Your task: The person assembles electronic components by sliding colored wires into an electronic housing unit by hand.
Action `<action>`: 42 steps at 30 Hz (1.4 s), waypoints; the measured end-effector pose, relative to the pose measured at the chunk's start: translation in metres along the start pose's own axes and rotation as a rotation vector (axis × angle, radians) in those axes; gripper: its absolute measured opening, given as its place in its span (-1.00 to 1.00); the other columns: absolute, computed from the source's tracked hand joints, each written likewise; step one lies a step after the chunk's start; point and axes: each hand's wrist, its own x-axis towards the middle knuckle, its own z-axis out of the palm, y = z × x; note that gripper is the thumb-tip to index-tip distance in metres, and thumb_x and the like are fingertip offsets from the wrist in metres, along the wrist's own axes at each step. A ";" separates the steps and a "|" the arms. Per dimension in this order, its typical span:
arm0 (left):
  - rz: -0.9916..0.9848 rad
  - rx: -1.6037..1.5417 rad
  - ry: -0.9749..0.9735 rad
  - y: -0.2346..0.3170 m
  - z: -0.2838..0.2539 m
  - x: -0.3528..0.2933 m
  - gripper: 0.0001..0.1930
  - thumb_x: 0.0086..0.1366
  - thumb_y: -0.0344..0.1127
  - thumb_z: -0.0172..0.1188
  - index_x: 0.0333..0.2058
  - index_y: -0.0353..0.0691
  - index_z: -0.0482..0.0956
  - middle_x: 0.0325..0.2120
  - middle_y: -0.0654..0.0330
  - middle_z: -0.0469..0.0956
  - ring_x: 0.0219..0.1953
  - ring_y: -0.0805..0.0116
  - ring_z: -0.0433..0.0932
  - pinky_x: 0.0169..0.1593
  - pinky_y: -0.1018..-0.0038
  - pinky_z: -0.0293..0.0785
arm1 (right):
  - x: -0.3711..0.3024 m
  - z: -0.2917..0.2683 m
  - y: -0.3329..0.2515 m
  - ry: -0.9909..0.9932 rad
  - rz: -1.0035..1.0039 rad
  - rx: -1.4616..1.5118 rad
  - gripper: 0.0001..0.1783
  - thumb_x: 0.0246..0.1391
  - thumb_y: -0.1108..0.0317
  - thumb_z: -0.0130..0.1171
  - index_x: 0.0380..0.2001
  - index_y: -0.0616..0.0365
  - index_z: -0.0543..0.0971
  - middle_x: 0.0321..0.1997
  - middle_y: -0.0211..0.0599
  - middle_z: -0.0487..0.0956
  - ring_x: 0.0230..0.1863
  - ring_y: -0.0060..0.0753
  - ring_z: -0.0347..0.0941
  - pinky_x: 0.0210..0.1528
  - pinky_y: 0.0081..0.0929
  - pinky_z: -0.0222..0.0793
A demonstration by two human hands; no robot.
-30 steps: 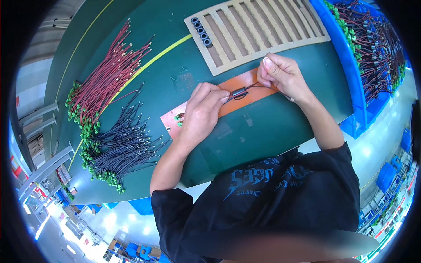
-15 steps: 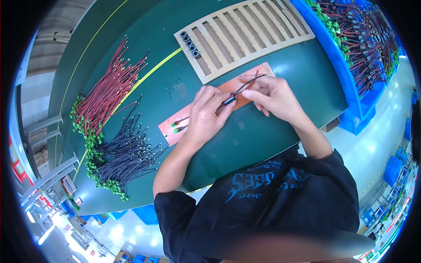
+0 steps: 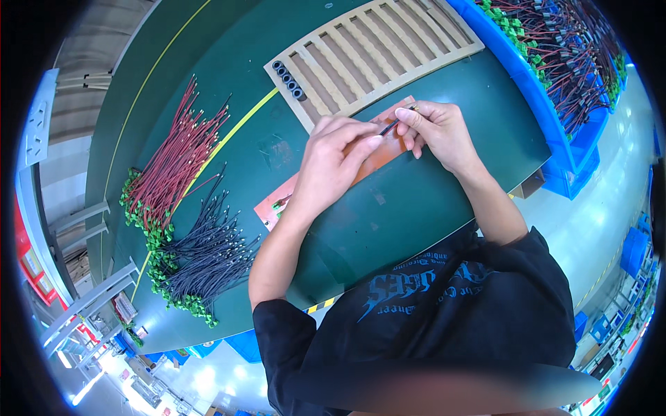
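Note:
Both my hands are over a narrow copper-coloured board, working on a pair of red and black wires. My left hand is closed around the wires; its fingers hide the black cylindrical core seen earlier. Thumb and fingers of my right hand pinch the wires near their free end, just right of the left fingertips. A green connector shows at the board's left end, partly covered by my left forearm.
Left on the green table lie bundles of red wires and black wires with green connectors. A slotted wooden rack holding several black cores stands behind the board. Blue bins of finished-looking wires sit at the right.
My left hand has moved up and right along the wires, and its fingers now cover the black core. My right hand has closed on the wires near their end. The view has shifted slightly.

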 end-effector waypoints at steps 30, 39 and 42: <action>-0.169 0.096 -0.384 0.026 0.023 0.066 -0.88 0.31 -0.39 0.32 -0.27 -0.33 0.73 -0.49 0.16 0.68 -0.46 0.43 0.55 -0.29 0.44 0.52 | 0.005 -0.041 -0.006 0.087 -0.463 -0.517 -0.78 0.28 0.27 0.26 -0.32 0.22 0.69 -0.49 -0.32 0.63 -0.49 -0.45 0.53 -0.36 -0.42 0.38; -0.331 -0.154 -0.521 -0.004 0.031 0.091 -0.87 0.31 -0.39 0.34 -0.35 -0.36 0.71 -0.64 0.19 0.57 -0.58 0.52 0.47 -0.45 0.45 0.43 | 0.025 -0.056 0.005 0.067 -0.541 -0.674 -0.81 0.25 0.27 0.25 -0.38 0.14 0.69 -0.42 -0.32 0.66 -0.40 -0.27 0.53 -0.17 -0.31 0.24; -0.326 -0.087 -0.487 -0.008 0.038 0.091 -0.87 0.33 -0.39 0.31 -0.35 -0.36 0.70 -0.64 0.20 0.56 -0.60 0.53 0.47 -0.48 0.45 0.42 | 0.034 -0.057 0.011 0.070 -0.536 -0.683 -0.80 0.23 0.26 0.27 -0.40 0.13 0.68 -0.47 -0.34 0.62 -0.38 -0.28 0.49 -0.17 -0.32 0.23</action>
